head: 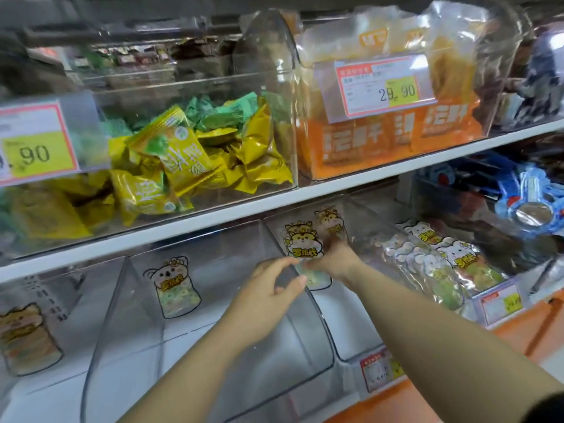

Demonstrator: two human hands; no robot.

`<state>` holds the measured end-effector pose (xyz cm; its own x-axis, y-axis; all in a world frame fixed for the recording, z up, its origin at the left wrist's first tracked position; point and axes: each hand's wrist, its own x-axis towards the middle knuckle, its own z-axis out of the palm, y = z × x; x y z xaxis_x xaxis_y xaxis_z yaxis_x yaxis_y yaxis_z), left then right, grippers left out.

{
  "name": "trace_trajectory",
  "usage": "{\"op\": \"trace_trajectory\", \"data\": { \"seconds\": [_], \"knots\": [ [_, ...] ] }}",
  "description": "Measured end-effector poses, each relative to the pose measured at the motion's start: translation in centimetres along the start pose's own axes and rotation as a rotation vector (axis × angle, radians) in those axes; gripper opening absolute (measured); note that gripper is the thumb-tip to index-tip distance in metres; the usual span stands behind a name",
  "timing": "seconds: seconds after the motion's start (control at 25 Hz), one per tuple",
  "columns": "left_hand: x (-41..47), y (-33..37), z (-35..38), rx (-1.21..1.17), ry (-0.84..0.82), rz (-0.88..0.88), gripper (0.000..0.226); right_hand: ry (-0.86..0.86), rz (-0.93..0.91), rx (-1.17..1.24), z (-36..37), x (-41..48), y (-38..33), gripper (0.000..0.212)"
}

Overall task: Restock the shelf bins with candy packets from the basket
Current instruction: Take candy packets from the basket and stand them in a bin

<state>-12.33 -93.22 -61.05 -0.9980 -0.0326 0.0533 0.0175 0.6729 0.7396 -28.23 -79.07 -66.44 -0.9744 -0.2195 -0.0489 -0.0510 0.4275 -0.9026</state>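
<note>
On the lower shelf, my right hand point(331, 259) reaches into a clear plastic bin point(360, 337) and holds a cat-printed candy packet point(303, 242) upright against the bin's left wall. Fingers of my left hand point(268, 296) curl round the top edge of the divider wall between this bin and the neighbouring clear bin point(213, 346), beside the packet's lower part. A bear-printed packet point(175, 290) stands in that left bin. Another cat packet point(26, 340) shows at far left. The basket is out of view.
A bin to the right holds several white animal-shaped packets point(442, 261). The upper shelf carries a bin of yellow and green candy bags point(183, 160) and a bin of orange bags point(393, 129), with price tags in front. Blue packets point(531, 199) lie far right.
</note>
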Motion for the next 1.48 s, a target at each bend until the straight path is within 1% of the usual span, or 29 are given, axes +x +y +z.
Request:
{"op": "trace_trajectory", "data": {
  "seconds": [0.08,0.16,0.32,0.4,0.44,0.48,0.6,0.68,0.76,0.8,0.88,0.96,1.0,1.08,1.12,1.2,1.32,1.4,1.48],
  "knots": [
    [-0.3,0.1,0.0,0.020,0.003,0.020,0.037,-0.041,-0.007,-0.051,0.1,0.0,0.0,0.082],
    [-0.9,0.5,0.1,0.045,0.006,0.017,0.040,-0.062,-0.036,-0.157,-0.1,-0.4,0.1,0.082],
    [-1.6,0.4,0.9,0.084,0.028,0.019,0.042,-0.060,-0.121,-0.498,-1.0,-1.0,0.2,0.081],
    [-1.7,-0.1,1.3,0.084,0.049,0.025,0.041,-0.085,-0.140,-0.596,-1.7,-1.2,0.1,0.081],
    [-1.7,-0.3,1.5,0.082,0.057,0.029,0.040,-0.099,-0.147,-0.609,-1.9,-1.0,0.3,0.079],
    [-1.6,-0.4,1.7,0.080,0.066,0.031,0.040,-0.109,-0.137,-0.564,-2.0,-0.9,0.5,0.074],
    [-1.6,-0.8,2.0,0.051,0.093,0.039,0.046,-0.113,-0.098,-0.364,-1.3,0.0,1.5,0.063],
    [-1.7,-0.8,2.0,0.022,0.099,0.044,0.053,-0.100,-0.095,-0.329,-0.6,1.6,1.9,0.050],
    [-1.7,-0.8,1.9,-0.007,0.095,0.042,0.053,-0.083,-0.071,-0.320,0.2,3.1,1.4,0.038],
    [-1.7,-0.7,1.9,-0.013,0.094,0.042,0.053,-0.067,-0.060,-0.325,0.7,3.7,1.1,0.039],
    [-1.7,-0.5,1.8,-0.013,0.096,0.045,0.051,-0.023,-0.061,-0.381,1.6,4.6,0.8,0.055],
    [-1.6,-0.4,1.8,-0.016,0.093,0.041,0.046,0.053,-0.072,-0.489,2.0,4.9,0.8,0.071],
    [-1.6,-0.4,1.8,-0.017,0.088,0.038,0.043,0.097,-0.079,-0.522,2.1,5.2,0.9,0.077],
    [-1.6,-0.3,1.8,-0.021,0.084,0.037,0.041,0.142,-0.065,-0.495,1.7,5.5,1.3,0.077],
    [-1.7,-0.4,1.8,-0.022,0.087,0.038,0.041,0.146,-0.042,-0.448,1.4,5.5,1.3,0.073],
    [-1.8,-0.4,1.8,-0.017,0.087,0.037,0.040,0.112,-0.019,-0.431,0.8,4.8,1.2,0.059],
    [-1.7,-0.4,2.0,-0.011,0.081,0.042,0.036,-0.011,-0.099,-0.611,0.9,3.2,0.5,0.036],
    [-1.6,-0.5,2.0,-0.014,0.083,0.041,0.038,-0.049,-0.144,-0.640,1.0,2.3,-0.1,0.035],
    [-1.5,-0.7,2.1,-0.014,0.086,0.043,0.039,-0.128,-0.160,-0.691,1.0,1.5,-0.5,0.040]
  ]
}}
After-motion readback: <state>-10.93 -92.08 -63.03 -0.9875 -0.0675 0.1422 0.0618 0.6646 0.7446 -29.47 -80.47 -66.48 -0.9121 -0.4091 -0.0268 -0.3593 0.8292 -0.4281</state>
